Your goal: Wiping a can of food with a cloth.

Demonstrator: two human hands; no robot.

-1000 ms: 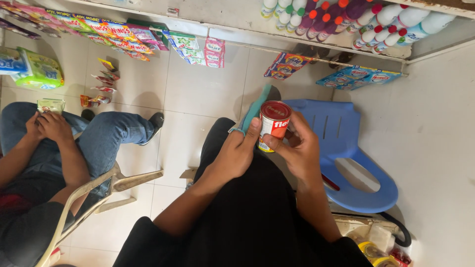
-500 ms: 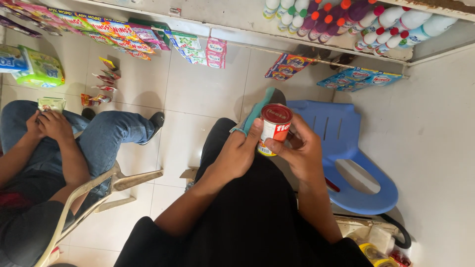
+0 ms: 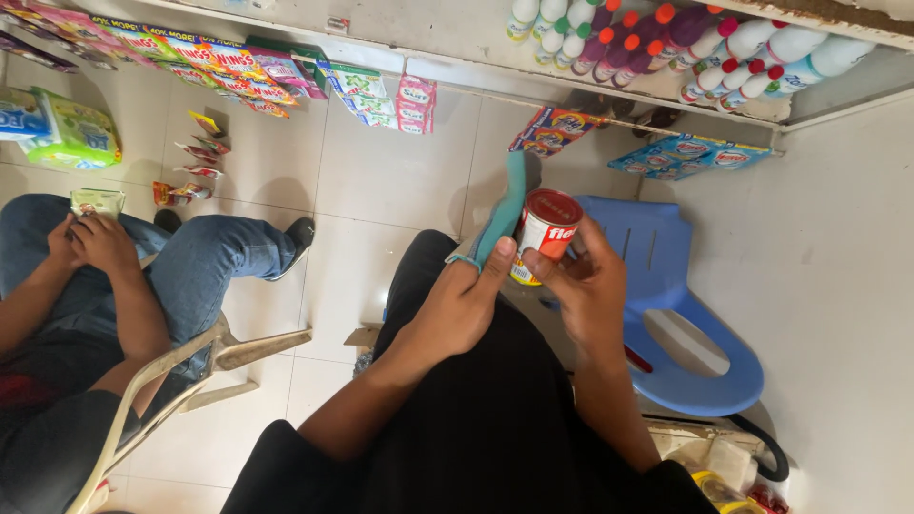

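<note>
My right hand (image 3: 583,290) grips a small round tin (image 3: 546,229) with a red lid and a white and red label, held over my lap. My left hand (image 3: 462,305) presses a teal cloth (image 3: 502,215) against the left side of the tin, thumb along its edge. The cloth sticks up past the tin towards the shelves. Both forearms reach forward over my black trousers.
A blue plastic chair (image 3: 681,324) stands right of my knees beside a white wall. Shelves (image 3: 381,76) ahead hold coloured packets, boxes and bottles (image 3: 666,43). On the left a seated person in jeans (image 3: 190,262) holds a small packet (image 3: 95,202).
The tin and cloth have stayed in my hands with only small shifts; my left thumb has slid a little along the tin's side.
</note>
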